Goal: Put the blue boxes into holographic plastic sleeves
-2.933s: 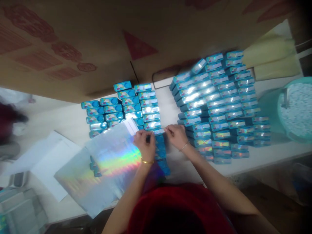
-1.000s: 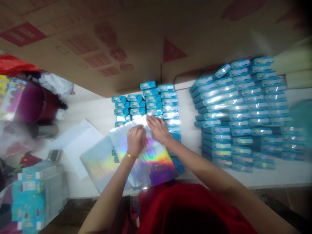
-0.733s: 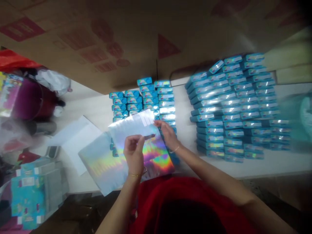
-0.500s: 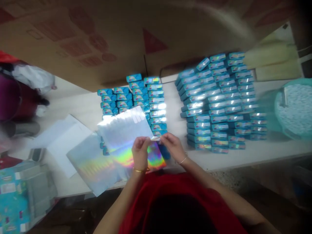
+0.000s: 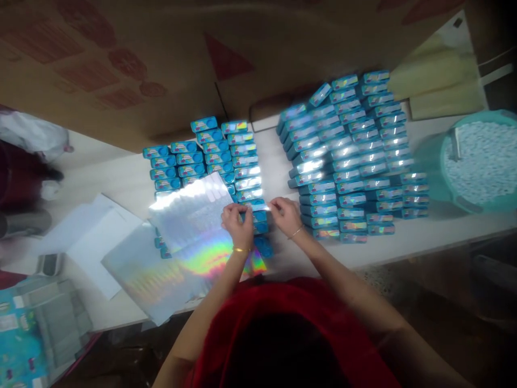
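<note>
I am sitting at a long white worktable [image 5: 436, 237] whose bare top is catching soft, even light. A wall of large brown cardboard cartons printed with red marks [image 5: 121, 59] is rising behind it, filling the far side. A round teal plastic tub of pale granules [image 5: 476, 161] is standing at my right end. Dark speckled floor [image 5: 444, 302] is showing below the table's front edge, fading into shadow.

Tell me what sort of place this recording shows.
Probably a small packing or labelling workshop. Rows of identical blue boxes cover a white table, holographic sticker sheets lie by the person's left hand and right hand, and large cardboard cartons stand behind.
</note>
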